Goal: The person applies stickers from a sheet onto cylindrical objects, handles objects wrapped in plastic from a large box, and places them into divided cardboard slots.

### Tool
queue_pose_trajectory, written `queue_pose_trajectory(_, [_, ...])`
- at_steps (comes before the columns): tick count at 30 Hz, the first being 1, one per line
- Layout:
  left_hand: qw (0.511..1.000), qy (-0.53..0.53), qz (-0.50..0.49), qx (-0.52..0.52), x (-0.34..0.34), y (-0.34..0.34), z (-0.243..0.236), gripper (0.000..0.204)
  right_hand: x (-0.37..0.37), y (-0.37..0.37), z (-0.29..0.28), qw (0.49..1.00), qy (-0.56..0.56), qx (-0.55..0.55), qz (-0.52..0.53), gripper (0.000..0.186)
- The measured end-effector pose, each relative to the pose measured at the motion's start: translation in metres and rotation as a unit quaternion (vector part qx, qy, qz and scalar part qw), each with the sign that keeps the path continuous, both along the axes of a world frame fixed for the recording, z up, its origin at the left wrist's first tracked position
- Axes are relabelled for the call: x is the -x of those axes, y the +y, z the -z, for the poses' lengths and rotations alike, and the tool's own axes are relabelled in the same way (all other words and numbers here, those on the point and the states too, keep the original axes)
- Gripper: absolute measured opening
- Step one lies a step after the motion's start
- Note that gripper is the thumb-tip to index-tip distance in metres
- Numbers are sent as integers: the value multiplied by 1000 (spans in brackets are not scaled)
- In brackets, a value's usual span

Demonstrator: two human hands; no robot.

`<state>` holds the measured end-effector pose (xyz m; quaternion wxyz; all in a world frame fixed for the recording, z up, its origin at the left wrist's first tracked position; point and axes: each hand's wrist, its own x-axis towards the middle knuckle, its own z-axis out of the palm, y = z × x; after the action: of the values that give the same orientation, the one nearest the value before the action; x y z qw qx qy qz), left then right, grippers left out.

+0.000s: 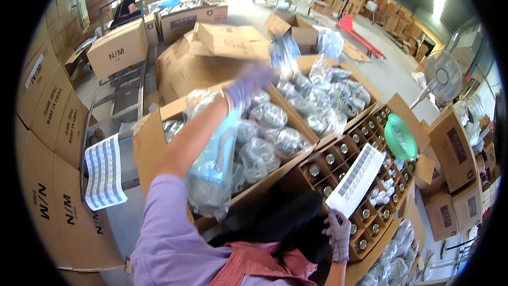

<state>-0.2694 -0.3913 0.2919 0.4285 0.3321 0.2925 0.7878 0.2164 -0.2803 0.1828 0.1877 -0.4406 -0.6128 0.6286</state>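
Note:
My left hand (253,82), in a pale lilac glove, reaches far forward over the open cartons and is smeared by motion. Just beyond its fingers is a blurred bluish, shiny thing (286,54); whether the hand holds it cannot be made out. My right hand (337,235), gloved alike, is closed at the near end of a white label sheet (355,180). That sheet slants across a divided carton (312,184), whose cells hold several shiny round-topped items. Beneath my left arm, a clear bluish plastic bag (211,175) lies on bagged silvery items (259,156).
A green bowl (400,136) and small white pieces (382,195) rest on the divided carton. Another carton of bagged items (323,95) stands ahead. Left are stacked cartons (53,180), a printed sheet (105,172) and a metal frame (119,95). A fan (442,77) stands right; people work far left.

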Motion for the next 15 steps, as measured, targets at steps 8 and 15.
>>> queue_pose_trajectory(8, [906, 182, -343, 167, 16, -102, 22, 40, 4, -24, 11, 996, -43, 45, -62, 27])
queue_pose_trajectory(15, [512, 641, -274, 502, -26, -213, 31, 36, 25, -33, 14, 992, -11, 72, -103, 27])
